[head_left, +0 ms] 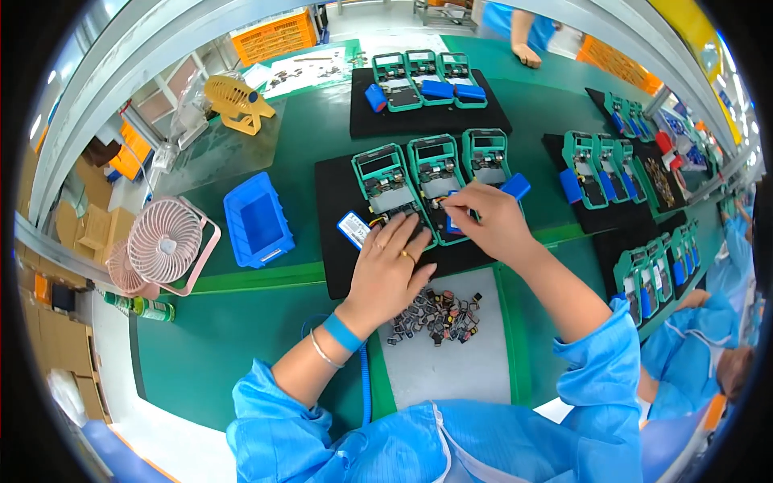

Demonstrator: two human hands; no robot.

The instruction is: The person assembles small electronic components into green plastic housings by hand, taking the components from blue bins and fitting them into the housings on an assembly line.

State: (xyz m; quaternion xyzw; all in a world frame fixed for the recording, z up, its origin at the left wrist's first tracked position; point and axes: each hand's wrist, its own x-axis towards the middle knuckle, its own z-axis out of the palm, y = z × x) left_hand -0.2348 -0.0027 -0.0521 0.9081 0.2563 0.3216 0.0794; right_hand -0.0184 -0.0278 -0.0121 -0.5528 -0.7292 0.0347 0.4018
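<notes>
Three green device housings with black inner parts stand in a row on a black mat: a left housing (386, 181), a middle housing (435, 165) and a right housing (485, 157). Across the lower end of the left one, my left hand (390, 266) lies with fingers stretched out. A blue battery pack with a white label (353, 229) sticks out beside that hand. Over the lower part of the middle housing, my right hand (493, 221) makes a pinch near thin coloured wires; what is between its fingertips is too small to tell. Another blue battery pack (516, 186) shows beyond my right hand.
Small metallic parts (439, 316) lie piled on a grey sheet before me. To the left are a blue bin (259, 219), a pink fan (167, 241) and a yellow fan (237, 103). More housings (421, 80) sit on mats beyond and rightward. Co-workers' arms (523, 44) show at the edges.
</notes>
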